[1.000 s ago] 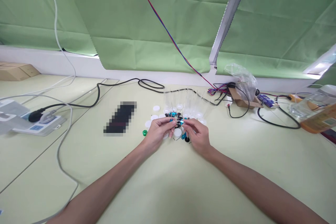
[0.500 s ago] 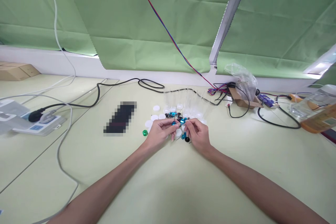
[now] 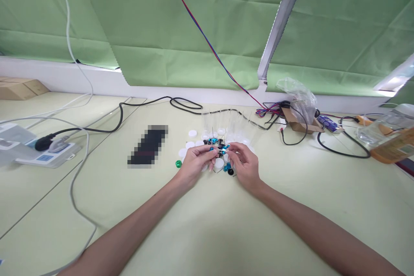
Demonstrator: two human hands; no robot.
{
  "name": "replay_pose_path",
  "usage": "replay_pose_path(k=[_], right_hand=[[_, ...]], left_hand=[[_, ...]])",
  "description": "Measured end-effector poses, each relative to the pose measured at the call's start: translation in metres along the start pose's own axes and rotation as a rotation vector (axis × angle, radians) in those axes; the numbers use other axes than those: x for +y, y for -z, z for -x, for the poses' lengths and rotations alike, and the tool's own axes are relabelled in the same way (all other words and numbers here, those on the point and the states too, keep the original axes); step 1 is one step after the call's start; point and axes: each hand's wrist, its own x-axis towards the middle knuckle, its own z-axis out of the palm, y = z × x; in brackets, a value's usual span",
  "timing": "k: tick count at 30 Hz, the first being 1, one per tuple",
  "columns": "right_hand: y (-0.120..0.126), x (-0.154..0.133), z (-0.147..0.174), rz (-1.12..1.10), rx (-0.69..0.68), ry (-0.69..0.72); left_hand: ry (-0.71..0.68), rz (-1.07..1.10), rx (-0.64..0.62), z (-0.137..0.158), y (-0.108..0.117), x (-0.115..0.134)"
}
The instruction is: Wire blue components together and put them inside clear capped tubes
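Note:
My left hand (image 3: pixel 196 160) is closed in a pinch at the middle of the table, over a cluster of small parts. What its fingertips hold is too small to name. Opposite it, my right hand (image 3: pixel 246 164) pinches a small shiny blue part (image 3: pixel 224 149), partly hidden by the fingers. A thin pale piece (image 3: pixel 221 151) spans the narrow gap between both sets of fingertips. Blue and black parts with thin metal wires (image 3: pixel 213 140) lie just behind the hands. Below the fingers are a white round cap (image 3: pixel 219 164) and a black round piece (image 3: pixel 230 172).
Several white caps (image 3: pixel 192 133) and a green part (image 3: pixel 178 164) lie around the hands, with clear tubes (image 3: pixel 231 123) behind. A pixelated dark object (image 3: pixel 148 146) is left. Further out are a power strip (image 3: pixel 51 151), black cable (image 3: pixel 113 129), cardboard box (image 3: pixel 302 126) and orange bottle (image 3: pixel 393 148).
My fingertips have shifted slightly, and the thin pale piece between them now shows more clearly. My right fingers have risen a little. The surrounding things have stayed put.

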Motion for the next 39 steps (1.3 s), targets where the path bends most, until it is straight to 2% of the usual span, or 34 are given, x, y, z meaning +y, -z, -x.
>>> replay_pose_path(k=[6, 14, 19, 31, 39], right_hand=[[0.0, -0.001, -0.001, 0.026, -0.005, 0.042], [0.001, -0.001, -0.001, 0.003, -0.016, -0.044], [0.001, -0.005, -0.001, 0.03, -0.079, -0.086], [0.002, -0.011, -0.001, 0.079, -0.13, -0.021], [0.001, -0.011, -0.001, 0.146, -0.127, 0.102]], left_hand=[[0.033, 0.04, -0.036, -0.001, 0.001, -0.001], [0.01, -0.024, -0.027, 0.0, 0.002, 0.0], [-0.011, -0.062, -0.012, 0.001, -0.001, 0.002], [-0.018, -0.079, 0.006, 0.002, -0.001, 0.002], [0.025, 0.021, 0.03, 0.0, 0.0, 0.002]])
